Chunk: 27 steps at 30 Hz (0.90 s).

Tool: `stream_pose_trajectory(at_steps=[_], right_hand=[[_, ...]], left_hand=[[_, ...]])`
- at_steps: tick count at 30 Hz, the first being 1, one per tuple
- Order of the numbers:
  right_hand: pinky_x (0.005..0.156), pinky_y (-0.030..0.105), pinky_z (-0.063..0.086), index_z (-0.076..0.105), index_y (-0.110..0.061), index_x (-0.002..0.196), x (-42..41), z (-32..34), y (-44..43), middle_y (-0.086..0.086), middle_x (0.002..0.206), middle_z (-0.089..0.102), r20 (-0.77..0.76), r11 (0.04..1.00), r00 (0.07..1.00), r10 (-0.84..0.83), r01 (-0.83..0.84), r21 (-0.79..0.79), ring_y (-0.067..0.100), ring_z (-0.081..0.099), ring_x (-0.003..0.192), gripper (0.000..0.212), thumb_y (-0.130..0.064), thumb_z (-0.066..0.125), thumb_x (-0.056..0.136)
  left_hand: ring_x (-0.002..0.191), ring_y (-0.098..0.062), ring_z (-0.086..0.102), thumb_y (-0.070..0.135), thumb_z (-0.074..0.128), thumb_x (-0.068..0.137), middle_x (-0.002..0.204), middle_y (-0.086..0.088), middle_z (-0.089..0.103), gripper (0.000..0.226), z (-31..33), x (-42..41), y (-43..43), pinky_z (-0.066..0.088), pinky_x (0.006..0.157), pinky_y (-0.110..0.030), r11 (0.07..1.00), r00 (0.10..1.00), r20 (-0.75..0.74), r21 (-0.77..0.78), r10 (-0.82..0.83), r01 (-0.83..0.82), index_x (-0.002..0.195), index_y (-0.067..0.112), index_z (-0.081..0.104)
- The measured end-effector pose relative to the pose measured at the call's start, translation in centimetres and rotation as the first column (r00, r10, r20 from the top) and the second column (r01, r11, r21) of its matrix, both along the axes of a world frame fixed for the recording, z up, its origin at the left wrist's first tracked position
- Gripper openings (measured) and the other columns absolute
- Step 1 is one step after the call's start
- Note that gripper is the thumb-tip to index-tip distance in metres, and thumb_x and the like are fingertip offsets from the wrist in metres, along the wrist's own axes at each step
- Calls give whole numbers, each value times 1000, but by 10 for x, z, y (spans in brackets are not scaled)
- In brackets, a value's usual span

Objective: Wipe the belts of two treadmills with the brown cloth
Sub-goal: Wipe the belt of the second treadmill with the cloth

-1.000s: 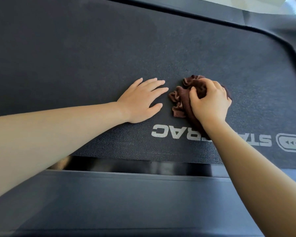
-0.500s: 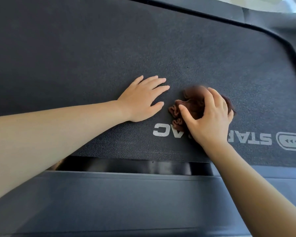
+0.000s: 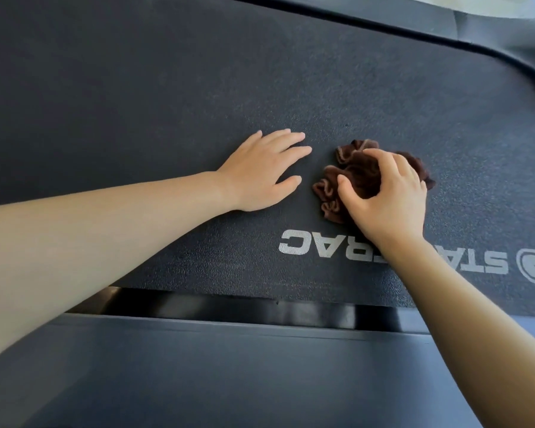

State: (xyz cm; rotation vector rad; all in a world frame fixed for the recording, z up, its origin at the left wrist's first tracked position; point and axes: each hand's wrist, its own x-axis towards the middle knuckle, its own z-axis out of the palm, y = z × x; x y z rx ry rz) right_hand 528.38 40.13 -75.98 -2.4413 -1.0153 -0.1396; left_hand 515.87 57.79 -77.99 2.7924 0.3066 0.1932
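- Head view: the right hand (image 3: 389,196) grips the bunched brown cloth (image 3: 357,176), fingers curled over it and thumb pinching its near side, pressing it on the treadmill belt (image 3: 167,88).
- The cloth sits near the belt's near edge, just beyond the white lettering (image 3: 322,247).
- The left hand (image 3: 261,173) lies flat on the belt just beside the cloth, apparently not touching it, fingers straight and slightly spread.
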Motion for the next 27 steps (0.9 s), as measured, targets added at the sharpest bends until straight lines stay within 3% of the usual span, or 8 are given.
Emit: stream_pose_trajectory(at_steps=[6,12,17,27], right_hand=[[100,55,35,58,-29,113,14,-1,19,-8,123,57,-18,998,997,70,-70,6,18,49,118,43,-53,60,77],[102,54,33,58,-23,121,45,-3,74,-5,128,57,-21,990,990,139,-139,8,18,47,123,52,-53,60,79],[103,53,33,59,-23,117,76,-3,116,-7,128,56,-44,988,987,152,-153,-7,16,46,123,48,-54,57,81],[106,56,26,59,-25,113,144,0,193,-7,124,57,-89,976,972,216,-217,5,18,47,120,43,-54,52,82]], left_hand=[[145,-18,8,39,38,97,157,2,17,53,1,36,52,6,115,-48,979,978,-33,2,206,-206,146,21,29],[145,-18,8,43,37,96,157,3,18,56,-3,80,85,4,116,-51,959,956,-67,14,285,-284,146,20,28],[145,-21,12,39,35,96,156,-2,20,56,-2,112,117,8,116,-48,858,857,-44,8,514,-514,146,16,27],[145,-15,8,38,33,97,157,5,16,55,-3,118,117,7,117,-43,828,827,-49,47,560,-558,148,20,23]])
